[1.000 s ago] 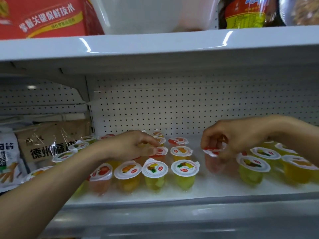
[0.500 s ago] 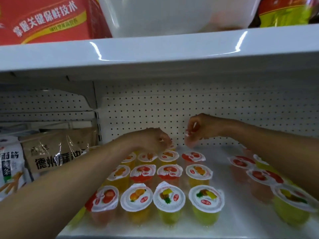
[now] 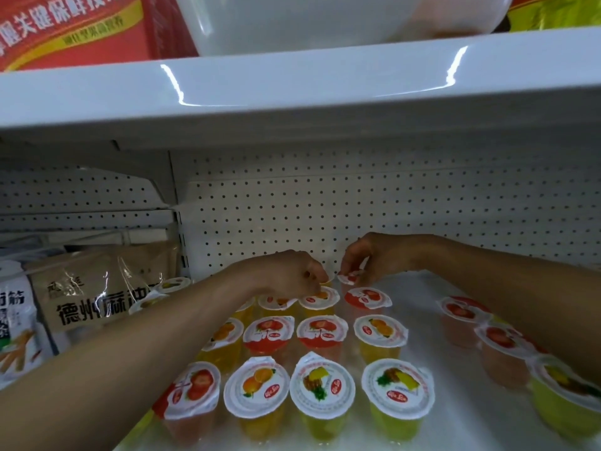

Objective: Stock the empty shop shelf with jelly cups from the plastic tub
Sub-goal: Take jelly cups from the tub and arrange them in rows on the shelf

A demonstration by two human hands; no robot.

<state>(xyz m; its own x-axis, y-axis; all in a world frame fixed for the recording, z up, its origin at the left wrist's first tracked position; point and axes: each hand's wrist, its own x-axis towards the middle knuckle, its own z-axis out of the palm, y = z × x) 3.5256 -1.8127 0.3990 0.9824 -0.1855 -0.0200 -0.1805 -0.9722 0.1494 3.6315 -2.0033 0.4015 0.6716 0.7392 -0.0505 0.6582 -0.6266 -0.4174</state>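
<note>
We record an upper shelf [image 3: 292, 92] across the top of the view, white and glossy, with a perforated back panel [image 3: 406, 203] below it. The lower shelf [image 3: 455, 424], also white, carries the stock. On the upper shelf stands the plastic tub [image 3: 341, 24], translucent white, between a red box [image 3: 74, 30] on the left and a yellow package [image 3: 553, 14] on the right; what the tub contains cannot be made out. At the left end of the lower level a brown bag [image 3: 104, 294] leans upright, with a white snack packet [image 3: 16, 323] in front of it. The jelly cups [image 3: 322, 385] stand upright in a block of rows at the centre of the lower shelf, lids touching or nearly so, with orange, strawberry and pineapple pictures. A second group of cups [image 3: 500, 340] stands apart on the right, partly hidden by the right forearm, and a few more lids [image 3: 172, 284] show beside the brown bag. The left hand [image 3: 286, 275] is at the back row, fingers bunched and curled downward over an orange-lidded cup [image 3: 320, 299]; we cannot tell whether they grip it. The right hand [image 3: 374, 258] is just beside it, near the back panel, thumb and fingertips pinched on the rim of a red-lidded cup [image 3: 349, 277] held tilted behind the block.
</note>
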